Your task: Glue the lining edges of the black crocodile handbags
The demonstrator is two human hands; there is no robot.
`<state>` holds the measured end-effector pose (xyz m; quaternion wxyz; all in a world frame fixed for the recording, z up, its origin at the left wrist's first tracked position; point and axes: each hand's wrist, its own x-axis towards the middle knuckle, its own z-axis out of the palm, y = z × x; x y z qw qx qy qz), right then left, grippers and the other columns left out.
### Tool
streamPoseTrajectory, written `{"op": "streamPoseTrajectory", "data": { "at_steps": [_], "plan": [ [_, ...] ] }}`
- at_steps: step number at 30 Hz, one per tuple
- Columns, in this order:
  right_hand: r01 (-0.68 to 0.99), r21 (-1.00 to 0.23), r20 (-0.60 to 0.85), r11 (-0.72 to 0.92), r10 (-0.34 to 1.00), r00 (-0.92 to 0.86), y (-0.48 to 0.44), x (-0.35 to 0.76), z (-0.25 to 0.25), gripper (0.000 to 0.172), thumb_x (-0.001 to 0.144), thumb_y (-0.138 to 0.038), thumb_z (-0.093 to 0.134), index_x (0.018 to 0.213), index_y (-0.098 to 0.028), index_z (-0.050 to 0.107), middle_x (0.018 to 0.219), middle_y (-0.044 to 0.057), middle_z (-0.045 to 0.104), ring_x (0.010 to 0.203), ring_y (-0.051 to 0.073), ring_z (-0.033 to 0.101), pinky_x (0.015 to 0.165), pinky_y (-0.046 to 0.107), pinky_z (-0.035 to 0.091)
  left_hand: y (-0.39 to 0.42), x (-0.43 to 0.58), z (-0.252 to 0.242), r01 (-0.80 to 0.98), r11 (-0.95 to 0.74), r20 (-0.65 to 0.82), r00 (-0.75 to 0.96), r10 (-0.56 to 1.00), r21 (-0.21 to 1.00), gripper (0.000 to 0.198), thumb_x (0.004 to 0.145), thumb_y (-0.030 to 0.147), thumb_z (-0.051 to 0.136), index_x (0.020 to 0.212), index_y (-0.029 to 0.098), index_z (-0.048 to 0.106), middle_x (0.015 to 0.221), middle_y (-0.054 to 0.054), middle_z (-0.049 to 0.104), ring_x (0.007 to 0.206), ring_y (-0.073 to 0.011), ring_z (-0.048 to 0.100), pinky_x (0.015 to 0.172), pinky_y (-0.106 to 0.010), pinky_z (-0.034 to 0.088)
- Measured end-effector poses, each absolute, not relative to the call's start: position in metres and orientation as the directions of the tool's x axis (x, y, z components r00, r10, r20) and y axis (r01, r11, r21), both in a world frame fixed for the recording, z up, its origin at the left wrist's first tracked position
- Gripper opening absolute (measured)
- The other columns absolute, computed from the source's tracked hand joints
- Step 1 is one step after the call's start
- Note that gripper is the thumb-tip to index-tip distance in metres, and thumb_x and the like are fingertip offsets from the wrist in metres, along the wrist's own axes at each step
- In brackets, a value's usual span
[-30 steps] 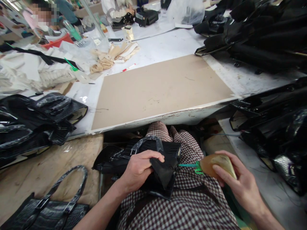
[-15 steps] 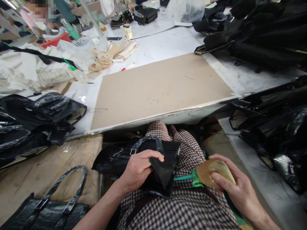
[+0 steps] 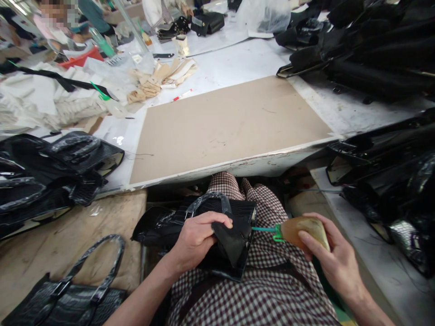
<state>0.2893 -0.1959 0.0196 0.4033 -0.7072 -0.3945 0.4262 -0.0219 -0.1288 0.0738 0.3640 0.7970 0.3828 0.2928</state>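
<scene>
— As the bag [image 3: 238,210] is lying in the lap [image 3: 272,290], what's steadying it?
— Left hand [image 3: 197,240], clenching its flap [image 3: 231,244] (edge outward); right hand [image 3: 336,265] is gripping a bottle [image 3: 302,228], nozzle [image 3: 263,229] at that edge.

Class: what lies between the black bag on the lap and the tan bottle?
Head view: the green nozzle of the tan bottle, its tip at the black bag, above checked cloth.

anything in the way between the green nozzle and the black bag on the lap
Nothing visible: the green nozzle of the bottle in the right hand points straight at the right edge of the black bag; the left hand grips that bag further left.
</scene>
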Motion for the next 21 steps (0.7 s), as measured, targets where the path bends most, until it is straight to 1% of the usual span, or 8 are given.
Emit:
{"op": "streamPoseTrajectory", "data": {
  "at_steps": [5,10,12,14,16,18,20,21],
  "plan": [
    [0.075,-0.9,-0.404,-0.429,0.887,0.223,-0.204,0.292,0.025,0.051,0.077,-0.05,0.078,0.116,-0.022,0.061,0.089,0.004,0.068,0.052,0.015,0.055,0.042,0.024,0.049,-0.129,-0.022,0.073,0.399,-0.439,0.185,0.534,0.825,0.805,0.024,0.088,-0.005,0.056,0.095,0.013,0.071,0.1,-0.006,0.074,0.098,-0.0139,0.07,0.094,-0.02,0.054],
    [-0.311,-0.813,-0.543,-0.493,0.834,0.097,-0.205,0.286,0.029,0.052,0.077,-0.045,0.08,0.118,-0.019,0.061,0.087,0.005,0.066,0.05,0.011,0.048,0.034,0.018,0.04,-0.129,-0.024,0.073,0.406,-0.415,0.166,0.522,0.837,0.814,0.024,0.089,-0.003,0.056,0.097,0.015,0.071,0.101,-0.005,0.073,0.097,-0.0137,0.07,0.093,-0.021,0.054],
    [-0.477,-0.709,-0.606,-0.519,0.794,0.038,-0.207,0.288,0.026,0.044,0.079,-0.042,0.079,0.111,-0.016,0.065,0.073,0.004,0.063,0.046,0.01,0.044,0.033,0.016,0.038,-0.128,-0.025,0.074,0.41,-0.398,0.154,0.513,0.845,0.821,0.026,0.089,-0.002,0.055,0.099,0.016,0.071,0.102,-0.005,0.072,0.098,-0.0141,0.069,0.093,-0.022,0.055],
    [-0.656,-0.55,-0.658,-0.516,0.752,-0.039,-0.211,0.292,0.019,0.038,0.081,-0.041,0.076,0.105,-0.014,0.067,0.067,0.003,0.059,0.042,0.008,0.041,0.031,0.014,0.038,-0.128,-0.024,0.076,0.428,-0.39,0.152,0.491,0.858,0.815,0.027,0.09,-0.001,0.054,0.103,0.017,0.07,0.106,-0.005,0.071,0.103,-0.016,0.068,0.097,-0.026,0.053],
    [-0.829,-0.364,-0.644,-0.424,0.758,-0.105,-0.216,0.297,0.013,0.038,0.081,-0.04,0.073,0.106,-0.012,0.067,0.074,0.006,0.059,0.039,0.004,0.036,0.028,0.01,0.035,-0.127,-0.023,0.08,0.47,-0.384,0.155,0.454,0.877,0.794,0.025,0.092,0.004,0.054,0.104,0.018,0.071,0.118,-0.008,0.067,0.111,-0.0189,0.065,0.101,-0.03,0.051],
    [-0.935,-0.216,-0.56,-0.28,0.82,-0.116,-0.22,0.3,0.012,0.034,0.083,-0.034,0.068,0.11,-0.014,0.065,0.081,0.005,0.056,0.037,0.002,0.028,0.025,0.006,0.029,-0.125,-0.021,0.086,0.551,-0.356,0.135,0.4,0.906,0.755,0.02,0.093,0.011,0.056,0.099,0.02,0.072,0.137,-0.009,0.054,0.112,-0.0201,0.063,0.1,-0.032,0.052],
    [-0.971,-0.162,-0.498,-0.177,0.864,-0.075,-0.219,0.302,0.016,0.027,0.087,-0.029,0.061,0.111,-0.018,0.064,0.08,0.001,0.05,0.034,0.002,0.019,0.023,0.006,0.028,-0.121,-0.02,0.092,0.659,-0.313,0.118,0.322,0.939,0.684,0.018,0.091,0.014,0.057,0.095,0.021,0.073,0.142,-0.008,0.047,0.103,-0.0184,0.064,0.093,-0.03,0.054],
    [-0.972,-0.175,-0.49,-0.156,0.87,-0.051,-0.218,0.302,0.02,0.025,0.089,-0.031,0.058,0.111,-0.019,0.064,0.081,0.0,0.048,0.034,0.002,0.015,0.023,0.008,0.031,-0.118,-0.019,0.096,0.705,-0.286,0.11,0.285,0.952,0.649,0.017,0.09,0.014,0.058,0.094,0.022,0.073,0.135,-0.008,0.052,0.096,-0.0172,0.065,0.087,-0.028,0.054]
  ]
}}
